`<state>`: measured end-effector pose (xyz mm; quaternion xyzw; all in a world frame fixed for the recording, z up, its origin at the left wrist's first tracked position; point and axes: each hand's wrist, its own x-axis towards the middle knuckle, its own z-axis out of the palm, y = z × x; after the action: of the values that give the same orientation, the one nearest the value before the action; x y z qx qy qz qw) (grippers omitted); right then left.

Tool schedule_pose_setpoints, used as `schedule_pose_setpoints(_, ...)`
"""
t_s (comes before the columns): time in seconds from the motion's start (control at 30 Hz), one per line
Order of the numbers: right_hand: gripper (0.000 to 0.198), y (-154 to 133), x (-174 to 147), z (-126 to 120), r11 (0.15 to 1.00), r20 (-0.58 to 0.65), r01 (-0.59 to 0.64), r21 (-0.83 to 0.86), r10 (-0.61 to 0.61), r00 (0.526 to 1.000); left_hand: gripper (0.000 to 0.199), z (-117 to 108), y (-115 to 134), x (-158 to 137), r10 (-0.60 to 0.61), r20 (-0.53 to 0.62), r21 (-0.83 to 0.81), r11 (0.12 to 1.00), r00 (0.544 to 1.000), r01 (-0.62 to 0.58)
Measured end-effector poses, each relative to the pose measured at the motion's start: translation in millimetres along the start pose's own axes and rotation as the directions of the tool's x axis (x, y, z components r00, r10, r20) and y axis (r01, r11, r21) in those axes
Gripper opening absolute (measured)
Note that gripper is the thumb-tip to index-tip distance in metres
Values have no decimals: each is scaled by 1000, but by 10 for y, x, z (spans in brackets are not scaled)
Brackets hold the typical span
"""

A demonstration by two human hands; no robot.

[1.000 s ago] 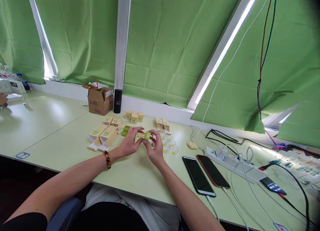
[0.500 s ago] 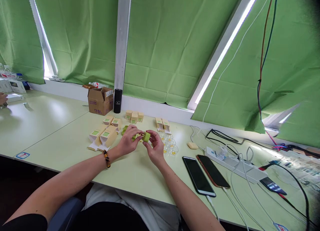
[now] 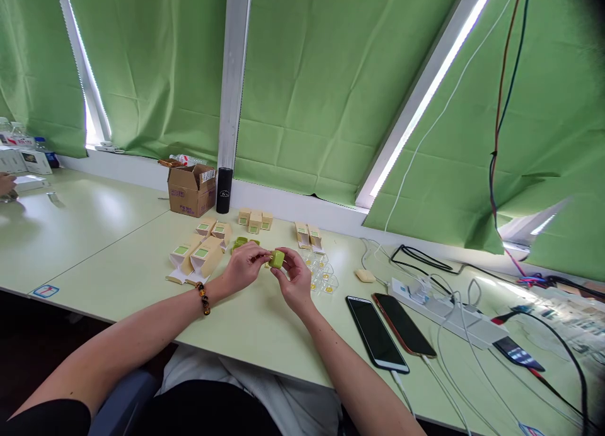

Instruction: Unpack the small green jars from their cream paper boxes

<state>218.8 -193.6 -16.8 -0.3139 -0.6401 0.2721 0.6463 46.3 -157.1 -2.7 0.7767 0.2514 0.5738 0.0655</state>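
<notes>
In the head view, my right hand (image 3: 295, 281) holds a small green rounded case (image 3: 277, 259) between thumb and fingers, raised above the table. My left hand (image 3: 243, 266) is closed in a pinch at the left edge of that case; whatever lies between its fingertips is too small to make out. More green pieces (image 3: 241, 241) lie behind my left hand, which partly covers them. Clear plastic cups with yellow bits inside (image 3: 324, 275) stand in a cluster just right of my right hand.
Open cream cartons (image 3: 204, 259) stand left of my hands, with small cream boxes (image 3: 254, 222) behind. A cardboard box (image 3: 191, 190) and black bottle (image 3: 224, 191) are at the back. Two phones (image 3: 377, 333) and a cabled power strip (image 3: 444, 313) lie right. Another person's hand (image 3: 7, 185) shows far left.
My left fingertips have come together at the case's left edge. The green case has turned slightly in my right hand, showing more of its broad face. The view has shifted a little.
</notes>
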Motion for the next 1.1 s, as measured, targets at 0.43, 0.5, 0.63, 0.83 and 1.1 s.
schedule_pose_setpoints(0.43,40,47,4,-40,991,67,68,-115,-60,996,15,49,-34,-45,-214,38,-155,964,976,217)
schedule_pose_setpoints(0.5,41,46,3,-39,990,67,70,-121,-62,996,16,59,-22,-35,-269,59,-210,938,961,276)
schedule_pose_setpoints(0.63,43,27,14,-10,997,35,62,-53,-60,998,15,86,2,-4,-353,74,-302,883,933,358)
schedule_pose_setpoints(0.83,43,5,36,8,998,9,61,3,-61,998,25,59,-16,-1,-358,98,-330,869,929,369)
schedule_pose_setpoints(1.1,64,16,17,-46,964,22,160,-213,-159,987,57,-77,-69,38,-35,148,-124,991,988,53)
